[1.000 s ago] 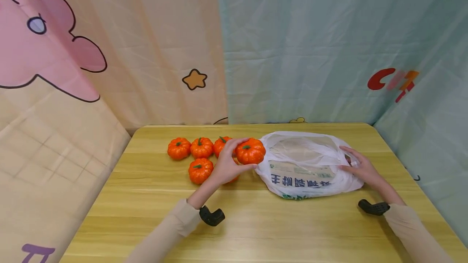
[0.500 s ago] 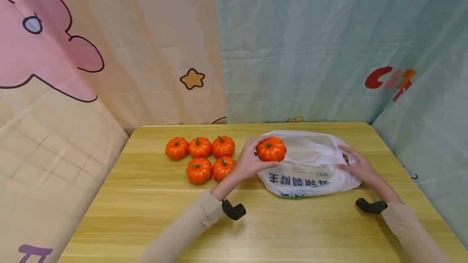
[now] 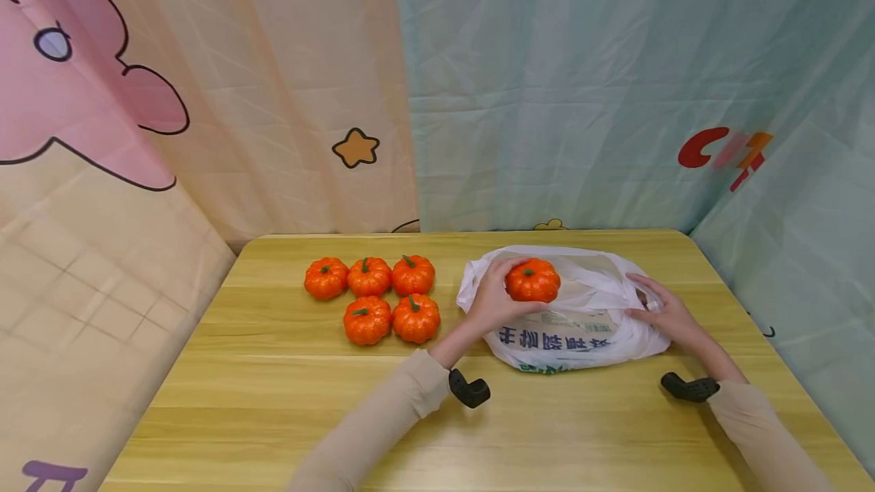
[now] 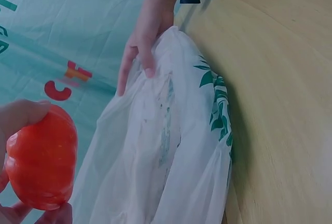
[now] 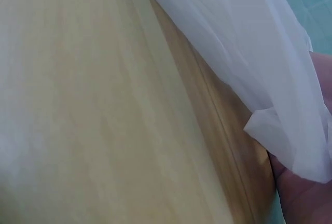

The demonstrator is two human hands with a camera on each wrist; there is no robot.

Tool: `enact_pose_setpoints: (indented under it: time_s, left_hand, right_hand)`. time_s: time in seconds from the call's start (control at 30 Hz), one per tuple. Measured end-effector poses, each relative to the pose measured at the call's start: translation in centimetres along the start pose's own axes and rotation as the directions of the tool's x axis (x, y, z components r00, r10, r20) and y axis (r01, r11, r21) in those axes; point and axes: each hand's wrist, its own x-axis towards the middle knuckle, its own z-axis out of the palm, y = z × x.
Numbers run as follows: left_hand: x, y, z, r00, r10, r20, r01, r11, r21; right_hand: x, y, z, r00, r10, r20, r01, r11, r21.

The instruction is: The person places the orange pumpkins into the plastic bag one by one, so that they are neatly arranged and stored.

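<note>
My left hand (image 3: pixel 494 299) grips a small orange pumpkin (image 3: pixel 532 281) and holds it over the mouth of a white plastic bag (image 3: pixel 570 329) with green print, lying on the wooden table (image 3: pixel 273 401). In the left wrist view the pumpkin (image 4: pixel 41 156) sits between thumb and fingers, close to the bag (image 4: pixel 171 151). My right hand (image 3: pixel 661 315) holds the bag's right end, thumb on top of the plastic and fingers behind it (image 4: pixel 137 58). The right wrist view shows only the bag's edge (image 5: pixel 249 53) draped against that hand (image 5: pixel 306 198).
Several more orange pumpkins (image 3: pixel 368 319) stand in two rows on the table left of the bag. Cartoon-printed curtains (image 3: pixel 547 97) close off the back and both sides. Bare tabletop lies between the bag and the near edge.
My left hand has carried the pumpkin rightward from beside the group to above the bag's opening. The right hand has stayed on the bag's right end.
</note>
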Motion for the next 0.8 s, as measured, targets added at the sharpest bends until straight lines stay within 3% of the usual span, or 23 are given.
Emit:
enact_pose_setpoints:
  time_s: [0.57, 0.8]
  left_hand:
    - [2.8, 1.2, 4.8, 0.999, -0.043, 0.034, 0.040, 0.996, 0.074]
    - [3.8, 1.6, 6.8, 0.999, -0.040, 0.002, 0.040, 0.997, 0.073]
  right_hand:
    - [0.0, 0.1, 0.0, 1.000, 0.002, 0.007, -0.002, 1.000, 0.011]
    - [-0.1, -0.1, -0.1, 1.000, 0.008, 0.009, -0.008, 1.000, 0.011]
